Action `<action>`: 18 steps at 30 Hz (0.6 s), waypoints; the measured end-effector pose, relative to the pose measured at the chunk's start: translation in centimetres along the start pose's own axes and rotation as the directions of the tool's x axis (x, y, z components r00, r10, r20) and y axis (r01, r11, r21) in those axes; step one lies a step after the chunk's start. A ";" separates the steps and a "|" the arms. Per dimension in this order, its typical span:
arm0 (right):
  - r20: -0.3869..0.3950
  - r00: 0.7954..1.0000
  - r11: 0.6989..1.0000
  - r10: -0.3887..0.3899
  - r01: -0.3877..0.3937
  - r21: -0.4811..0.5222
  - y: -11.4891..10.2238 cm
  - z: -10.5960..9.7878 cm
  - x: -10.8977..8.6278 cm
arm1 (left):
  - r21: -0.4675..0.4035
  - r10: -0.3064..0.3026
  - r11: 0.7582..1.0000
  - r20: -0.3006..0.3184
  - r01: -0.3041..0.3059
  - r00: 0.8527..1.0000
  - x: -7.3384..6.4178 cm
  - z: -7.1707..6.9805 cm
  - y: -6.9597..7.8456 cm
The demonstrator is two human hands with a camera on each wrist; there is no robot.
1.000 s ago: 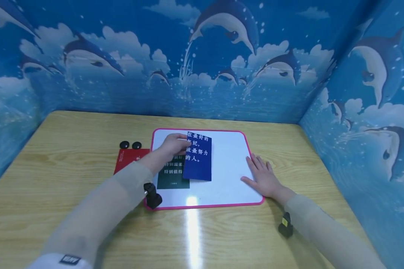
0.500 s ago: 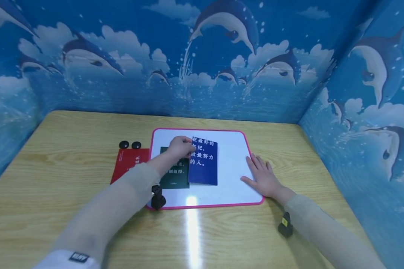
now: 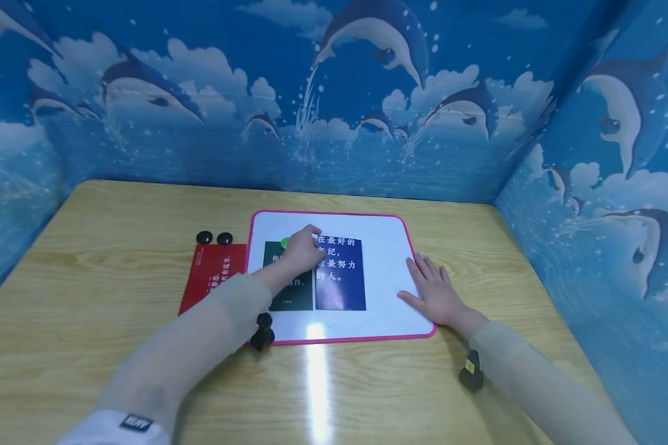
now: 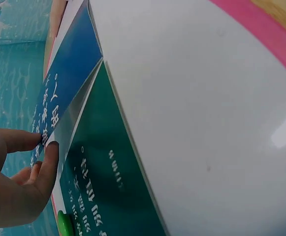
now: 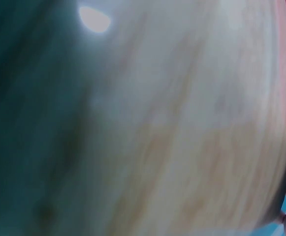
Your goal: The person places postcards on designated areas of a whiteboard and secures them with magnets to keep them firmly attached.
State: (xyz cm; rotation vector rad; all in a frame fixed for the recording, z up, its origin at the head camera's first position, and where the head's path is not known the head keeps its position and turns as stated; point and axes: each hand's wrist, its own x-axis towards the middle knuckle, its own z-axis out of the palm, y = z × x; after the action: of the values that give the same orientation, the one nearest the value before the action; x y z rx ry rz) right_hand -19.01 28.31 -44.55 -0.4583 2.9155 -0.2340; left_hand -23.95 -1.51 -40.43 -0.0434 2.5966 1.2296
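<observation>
Our L hand pinches blue card by its L edge, thumb & fingers tog. on it; card's on white board, just R of green card w/ green disc at top. Our R hand lies w/ fingers apart on board's R rim. We see red card & 2 black discs on table, L of board.

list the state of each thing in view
Blue card, left edge pinched by left hand
Green card, on the whiteboard, partly hidden
Green disc, at green card's far edge
Red card, partly hidden
Black discs, beyond the red card
Whiteboard, flat on the table
Right hand, resting on whiteboard's edge
</observation>
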 end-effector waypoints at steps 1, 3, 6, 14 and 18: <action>0.000 1.000 1.000 0.000 0.000 -0.001 0.0 0.0 0.0 | 0.000 0.002 1.000 0.000 -0.002 1.000 0.0 0.0 0.0; 0.001 1.000 1.000 0.001 -0.001 -0.002 0.0 -0.1 0.0 | -0.007 -0.004 1.000 0.002 0.004 1.000 0.1 -0.1 -0.2; 0.003 1.000 1.000 0.000 0.000 -0.001 -0.1 -0.1 0.0 | -0.016 -0.021 1.000 0.009 0.021 1.000 0.2 -0.3 -0.3; 0.004 1.000 1.000 -0.004 0.004 -0.001 -0.2 -0.2 0.0 | 0.077 0.086 0.993 0.056 -0.090 0.995 -0.2 -0.8 0.2; 0.000 1.000 1.000 0.000 0.000 -0.005 -0.2 -0.1 0.0 | 0.240 0.243 0.929 0.179 -0.281 0.954 -0.7 -0.4 0.5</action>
State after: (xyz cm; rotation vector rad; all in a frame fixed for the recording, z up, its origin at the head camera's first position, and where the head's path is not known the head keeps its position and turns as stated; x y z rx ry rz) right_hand -18.95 28.18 -44.42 -0.4590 2.9164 -0.2273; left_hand -23.40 -1.57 -39.57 0.4441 2.6713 0.9115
